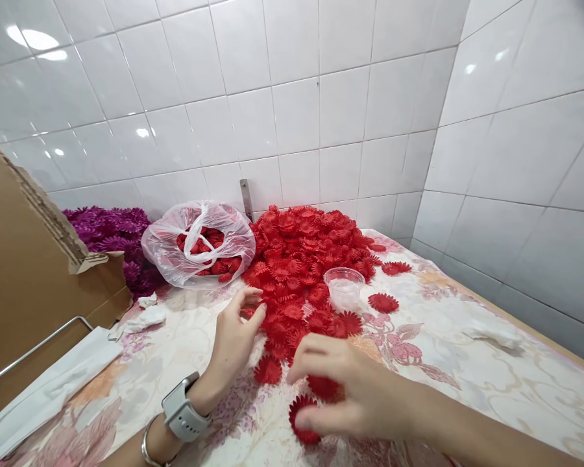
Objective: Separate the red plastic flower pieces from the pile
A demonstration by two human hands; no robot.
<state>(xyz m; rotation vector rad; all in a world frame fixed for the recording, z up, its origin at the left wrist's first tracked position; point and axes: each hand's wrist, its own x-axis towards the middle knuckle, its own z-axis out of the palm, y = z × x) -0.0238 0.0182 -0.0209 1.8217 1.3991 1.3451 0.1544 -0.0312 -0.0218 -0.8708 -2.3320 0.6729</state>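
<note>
My left hand (236,334) reaches to the left edge of a pile of red artificial flower heads (302,253). Its thumb and fingers are bent with a gap between them; red petals show in that gap, but I cannot tell whether they are gripped. My right hand (343,389) hovers nearer to me with its fingers curved and apart. Its thumb lies over a single red flower head (299,408), overlapping it. Another red flower head (321,387) is partly hidden beneath that hand. One more red flower head (267,370) lies between both hands.
A clear plastic cup (344,288) stands against the pile. Behind left are a tied plastic bag (199,243) of red flowers and a purple flower heap (111,233). A cardboard box (39,279) borders the left; crumpled tissue (494,335) lies right. Tiled walls (296,117) enclose the table.
</note>
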